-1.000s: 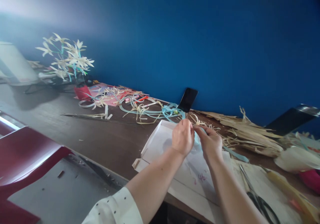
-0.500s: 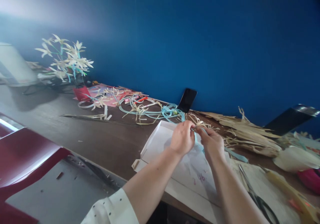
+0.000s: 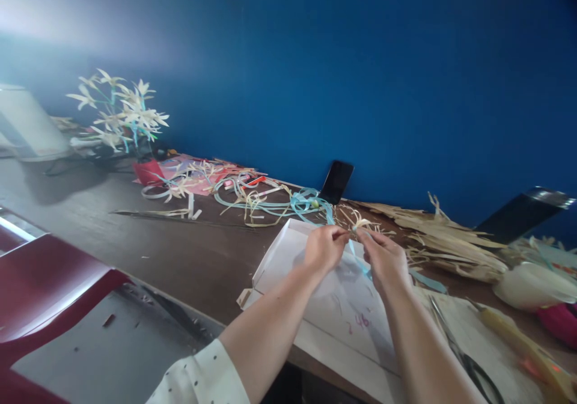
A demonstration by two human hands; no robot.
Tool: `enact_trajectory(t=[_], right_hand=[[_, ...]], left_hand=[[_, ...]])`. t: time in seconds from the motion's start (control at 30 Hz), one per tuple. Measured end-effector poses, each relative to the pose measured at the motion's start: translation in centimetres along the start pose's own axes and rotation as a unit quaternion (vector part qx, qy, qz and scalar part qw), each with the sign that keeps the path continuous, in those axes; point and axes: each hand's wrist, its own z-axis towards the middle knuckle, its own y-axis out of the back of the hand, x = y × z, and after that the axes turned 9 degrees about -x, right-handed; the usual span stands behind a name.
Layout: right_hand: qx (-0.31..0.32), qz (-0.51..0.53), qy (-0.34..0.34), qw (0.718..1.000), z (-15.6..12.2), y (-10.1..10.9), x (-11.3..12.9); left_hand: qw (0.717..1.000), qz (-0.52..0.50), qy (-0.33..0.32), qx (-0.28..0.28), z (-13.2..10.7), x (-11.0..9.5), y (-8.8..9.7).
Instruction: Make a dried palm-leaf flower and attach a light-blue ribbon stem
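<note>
My left hand point(image 3: 322, 249) and my right hand point(image 3: 385, 260) are raised close together over a flattened white cardboard box point(image 3: 288, 254) on the brown table point(image 3: 180, 254). Both pinch a small straw-coloured flower piece point(image 3: 360, 223) between them. A thin light-blue ribbon point(image 3: 360, 263) trails down from the pinch past my right hand. The fingers of both hands are closed on the piece.
A vase of pale straw flowers point(image 3: 121, 112) stands far left. Loose ribbons and strips point(image 3: 252, 196) lie along the wall, with a black phone point(image 3: 337, 181) leaning there. Dried leaves point(image 3: 446, 238) pile at right. Scissors point(image 3: 464, 356) lie near the right front. A red sheet point(image 3: 49, 284) sits at left.
Both hands have dropped slightly and parted a little, with the flower piece held between them. The view has tilted up a bit.
</note>
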Motion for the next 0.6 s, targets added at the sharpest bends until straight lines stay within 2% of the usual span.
enact_trajectory(t=[0.1, 0.23, 0.6], right_hand=[[0.014, 0.048, -0.010, 0.999, 0.16, -0.15, -0.39], [0.026, 0.075, -0.015, 0.997, 0.18, -0.23, -0.49], [0.000, -0.049, 0.073, 0.996, 0.43, -0.07, -0.24]], left_hand=[[1.000, -0.013, 0.027, -0.007, 0.09, 0.05, -0.03], [1.000, -0.012, 0.027, -0.006, 0.01, -0.05, -0.02], [0.999, 0.035, -0.023, -0.010, -0.52, -0.45, -0.09]])
